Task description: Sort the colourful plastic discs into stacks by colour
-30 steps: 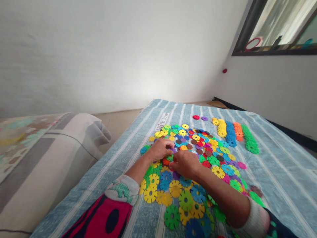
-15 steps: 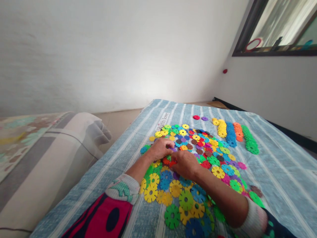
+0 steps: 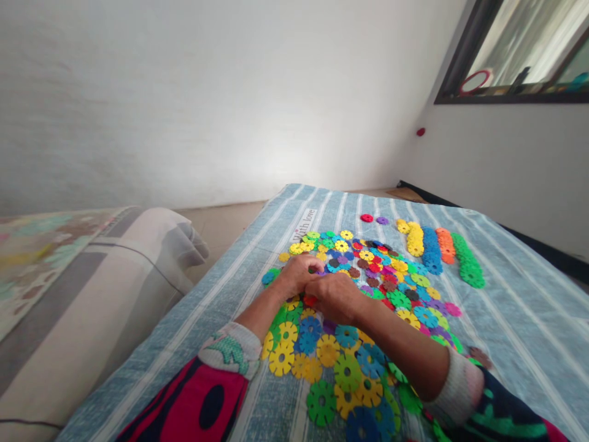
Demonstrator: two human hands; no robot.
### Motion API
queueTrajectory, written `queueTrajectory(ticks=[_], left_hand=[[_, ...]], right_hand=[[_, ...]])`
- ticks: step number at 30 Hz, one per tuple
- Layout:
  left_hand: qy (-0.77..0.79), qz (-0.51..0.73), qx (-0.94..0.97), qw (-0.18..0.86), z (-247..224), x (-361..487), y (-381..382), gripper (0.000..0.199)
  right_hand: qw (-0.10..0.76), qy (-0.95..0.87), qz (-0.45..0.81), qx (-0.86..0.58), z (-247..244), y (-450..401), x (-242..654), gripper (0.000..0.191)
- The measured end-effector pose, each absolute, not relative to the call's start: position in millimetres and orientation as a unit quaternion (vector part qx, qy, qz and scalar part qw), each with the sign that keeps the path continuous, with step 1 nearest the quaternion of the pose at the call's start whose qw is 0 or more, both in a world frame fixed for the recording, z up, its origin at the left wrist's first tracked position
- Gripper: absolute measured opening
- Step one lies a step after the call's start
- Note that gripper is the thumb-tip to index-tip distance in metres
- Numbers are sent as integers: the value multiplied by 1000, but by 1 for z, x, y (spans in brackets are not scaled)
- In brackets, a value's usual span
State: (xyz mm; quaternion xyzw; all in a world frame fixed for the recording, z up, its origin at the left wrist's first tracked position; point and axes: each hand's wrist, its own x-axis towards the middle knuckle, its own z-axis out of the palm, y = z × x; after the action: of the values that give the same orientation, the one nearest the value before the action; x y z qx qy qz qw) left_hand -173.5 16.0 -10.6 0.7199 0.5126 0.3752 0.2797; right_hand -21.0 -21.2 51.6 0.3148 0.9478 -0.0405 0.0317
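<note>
My left hand (image 3: 298,274) is over the left part of a spread of colourful notched plastic discs, its fingers curled inward. A bit of purple shows by its fingertips; I cannot tell whether that piece is held. My right hand (image 3: 337,298) meets it from the right, closed, with its fingertips tucked against the left hand. What lies between the fingers is hidden. Under the right hand an orange-red disc (image 3: 310,301) peeks out. Nearer to me lie yellow discs (image 3: 281,358), a green disc (image 3: 321,403) and a dark blue disc (image 3: 362,425).
Overlapping rows of discs lie at the right: yellow (image 3: 415,239), blue (image 3: 432,252), orange (image 3: 446,245) and green (image 3: 469,264). A red disc (image 3: 367,218) and a purple disc (image 3: 382,220) sit behind. All rest on a striped blue cloth (image 3: 193,344). A covered bed (image 3: 115,288) stands left.
My right hand has shifted left, its fingertips now up against my left hand. The left hand has stayed nearly in place. The discs look unmoved apart from a slight camera shift.
</note>
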Motion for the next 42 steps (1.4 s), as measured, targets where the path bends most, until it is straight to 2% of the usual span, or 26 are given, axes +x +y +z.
queueTrajectory(ticks=[7,16,29,42], left_hand=[[550,405,659,316,-13,-177,19,17],[559,420,631,336,-3,-174,13,16],[573,452,624,280,-4,-176,14,18],[589,417,661,204,-2,-174,12,13]], right_hand=[[52,955,-29,292,51,-12,-26,22],[65,953,-30,295,51,-11,-26,22],[61,928,-12,367,45,-11,-26,24],[31,897,-38,440,44,-4,-18,28]])
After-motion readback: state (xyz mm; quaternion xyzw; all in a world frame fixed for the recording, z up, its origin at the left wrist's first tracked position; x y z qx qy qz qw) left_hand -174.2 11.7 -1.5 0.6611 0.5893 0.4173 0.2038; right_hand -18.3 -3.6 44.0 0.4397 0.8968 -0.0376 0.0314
